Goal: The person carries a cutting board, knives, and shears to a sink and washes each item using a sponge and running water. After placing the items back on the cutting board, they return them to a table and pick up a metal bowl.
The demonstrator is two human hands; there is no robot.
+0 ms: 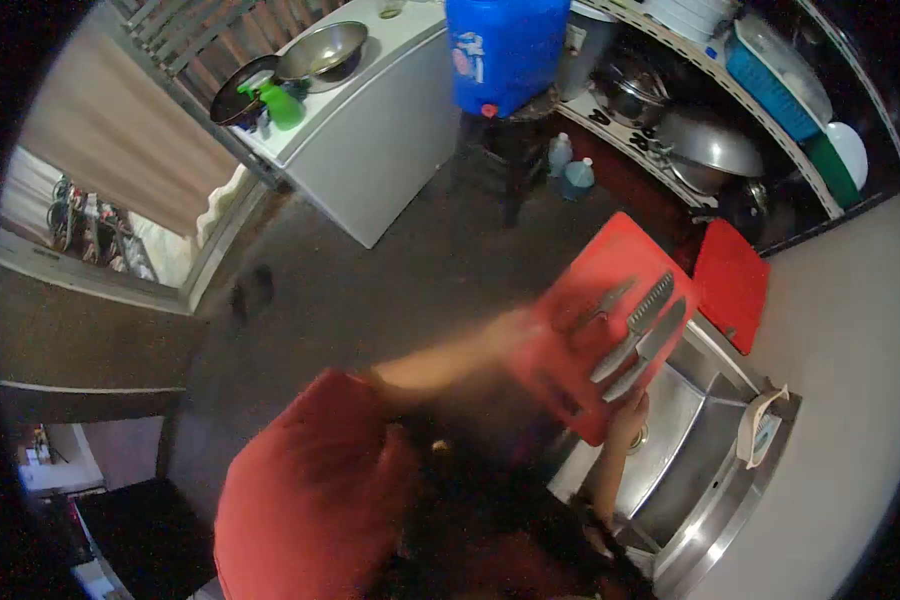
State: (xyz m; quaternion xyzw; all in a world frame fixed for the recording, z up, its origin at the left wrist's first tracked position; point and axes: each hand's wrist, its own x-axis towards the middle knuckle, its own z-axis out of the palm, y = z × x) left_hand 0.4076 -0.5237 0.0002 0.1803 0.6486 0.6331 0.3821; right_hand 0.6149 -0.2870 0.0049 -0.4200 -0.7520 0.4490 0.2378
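A red cutting board (620, 250) is held up at an angle over the edge of the sink. Several knives lie on it; one has a row of holes in its blade (652, 302), and beside it is a broad knife (662, 330). A smaller bladed item (607, 302) lies to their left. My right hand (627, 416) grips the board's lower right edge, close to the knife handles. At the board's left side is my left hand (510, 335), smeared by motion, so its fingers cannot be made out.
A steel sink (670, 405) is below the board on the right. Against the wall leans another red board (730, 285). A blue water container (508, 50), a shelf with pots (705, 150) and a white counter (370, 140) with a metal bowl (325, 52) stand farther off.
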